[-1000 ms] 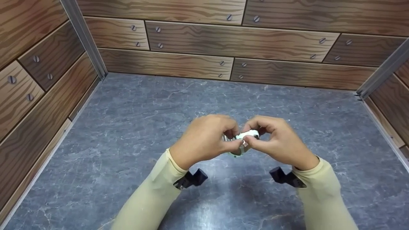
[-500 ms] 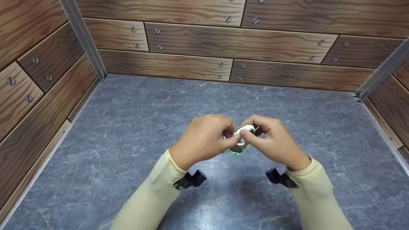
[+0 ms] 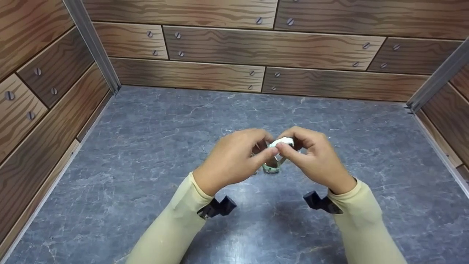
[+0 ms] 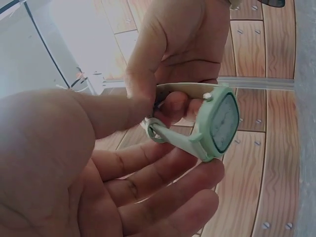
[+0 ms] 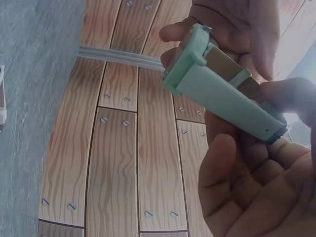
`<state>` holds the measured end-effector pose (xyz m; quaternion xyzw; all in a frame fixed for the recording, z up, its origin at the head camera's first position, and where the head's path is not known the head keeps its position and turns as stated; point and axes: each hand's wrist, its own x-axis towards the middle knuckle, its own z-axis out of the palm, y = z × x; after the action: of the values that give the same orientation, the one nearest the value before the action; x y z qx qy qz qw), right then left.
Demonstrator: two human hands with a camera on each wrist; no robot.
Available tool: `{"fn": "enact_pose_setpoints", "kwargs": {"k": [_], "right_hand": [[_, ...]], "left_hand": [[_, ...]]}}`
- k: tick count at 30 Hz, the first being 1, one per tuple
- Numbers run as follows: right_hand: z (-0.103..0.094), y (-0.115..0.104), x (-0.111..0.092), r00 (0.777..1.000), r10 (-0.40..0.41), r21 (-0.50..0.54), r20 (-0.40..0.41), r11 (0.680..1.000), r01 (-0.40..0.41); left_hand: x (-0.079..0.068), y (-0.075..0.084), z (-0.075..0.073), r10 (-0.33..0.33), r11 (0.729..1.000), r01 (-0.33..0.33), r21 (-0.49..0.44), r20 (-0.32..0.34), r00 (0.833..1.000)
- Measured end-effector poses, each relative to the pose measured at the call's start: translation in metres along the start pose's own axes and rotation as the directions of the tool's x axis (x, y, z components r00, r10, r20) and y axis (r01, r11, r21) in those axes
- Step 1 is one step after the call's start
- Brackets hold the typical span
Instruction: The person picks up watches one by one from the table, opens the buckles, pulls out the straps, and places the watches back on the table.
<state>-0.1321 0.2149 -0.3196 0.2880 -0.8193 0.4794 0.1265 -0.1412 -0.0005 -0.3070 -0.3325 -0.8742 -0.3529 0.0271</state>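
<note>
Mint-green watch (image 4: 219,126): held up off the table (image 3: 190,121) between my two hands, its case below the pale stretch of strap (image 5: 222,101) in the head view.
Left hand (image 3: 236,157): my thumb and forefinger pinch the strap near its small keeper loop (image 4: 155,131) – the other fingers reach out beneath the watch in the left wrist view.
Right hand (image 3: 313,159): thumb and fingers close on the strap as well, my two thumbs meeting, or nearly so, over the band.
Strap: bent round into a loop; my fingers cover the ends, so I cannot tell whether they are fastened.
Dial (image 4: 225,123): tilted away from my palms, framed in green, its markings too faint to read.
Crown (image 4: 207,96): a small metal knob on the case's edge.
Sleeves (image 3: 168,227): pale yellow on both arms, a black wrist camera (image 3: 221,207) jutting from each cuff.
Table: blue-grey with a marbled pattern, spread beneath my hands.
Walls (image 3: 274,47): wood-plank panels with screw heads – grey metal posts (image 3: 91,47) stand at the two far corners.
</note>
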Motion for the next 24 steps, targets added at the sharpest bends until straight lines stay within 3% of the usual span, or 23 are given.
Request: {"fn": "enact_pose_setpoints", "kwargs": {"k": [14,24], "right_hand": [[-0.0007,0.0005,-0.0001,1.0,-0.016,-0.009,-0.014,1.0,0.016],[0.0024,0.0024,-0.0003,0.999,-0.03,-0.038,-0.034,0.999,0.029]], "left_hand": [[-0.0015,0.0014,-0.0024,-0.015,0.997,0.012,0.071,0.032,0.999],[-0.0026,-0.003,-0.007,-0.045,0.992,0.03,0.121,0.123,0.991]]}}
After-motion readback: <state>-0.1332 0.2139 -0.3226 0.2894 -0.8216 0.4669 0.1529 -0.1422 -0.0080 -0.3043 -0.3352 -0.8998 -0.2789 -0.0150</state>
